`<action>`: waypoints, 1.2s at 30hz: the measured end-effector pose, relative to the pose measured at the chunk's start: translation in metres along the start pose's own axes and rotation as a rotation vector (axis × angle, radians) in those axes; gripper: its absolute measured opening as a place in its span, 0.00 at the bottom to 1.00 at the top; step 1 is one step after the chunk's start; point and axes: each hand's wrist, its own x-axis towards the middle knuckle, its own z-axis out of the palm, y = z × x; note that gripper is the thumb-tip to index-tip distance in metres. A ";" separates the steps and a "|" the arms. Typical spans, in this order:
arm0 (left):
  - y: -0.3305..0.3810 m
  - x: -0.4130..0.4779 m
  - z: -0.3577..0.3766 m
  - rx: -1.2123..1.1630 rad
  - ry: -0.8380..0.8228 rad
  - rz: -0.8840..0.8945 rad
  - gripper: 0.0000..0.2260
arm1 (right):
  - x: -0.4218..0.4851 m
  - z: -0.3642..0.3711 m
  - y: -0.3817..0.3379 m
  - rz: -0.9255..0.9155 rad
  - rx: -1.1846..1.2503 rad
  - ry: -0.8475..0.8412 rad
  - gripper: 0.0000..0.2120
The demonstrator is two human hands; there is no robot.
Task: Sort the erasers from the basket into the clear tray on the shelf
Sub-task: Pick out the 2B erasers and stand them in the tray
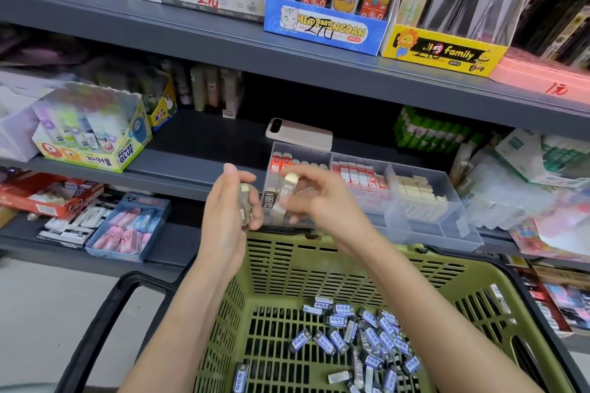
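A green plastic basket with black handles sits below the shelf, and several wrapped erasers lie loose on its bottom. On the shelf edge stands the clear tray with divided compartments, holding red-sleeved and cream erasers. One dark 2B eraser stands in its left compartment. My left hand grips a small stack of erasers in front of the tray. My right hand pinches a single wrapped eraser over the tray's left compartment.
A phone lies on the shelf behind the tray. A glue box stands to the left, green glue sticks and packets to the right. A blue box of pink erasers sits on the lower shelf. Display boxes fill the upper shelf.
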 end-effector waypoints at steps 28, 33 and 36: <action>0.003 0.006 -0.008 -0.373 0.035 0.007 0.08 | 0.028 0.019 0.007 0.028 -0.472 0.190 0.07; 0.005 0.002 -0.008 -0.359 -0.121 0.058 0.07 | 0.005 0.035 -0.008 -0.195 -0.320 0.007 0.05; 0.007 -0.002 -0.007 -0.384 -0.249 0.030 0.07 | 0.003 0.038 -0.010 -0.187 -0.393 -0.006 0.10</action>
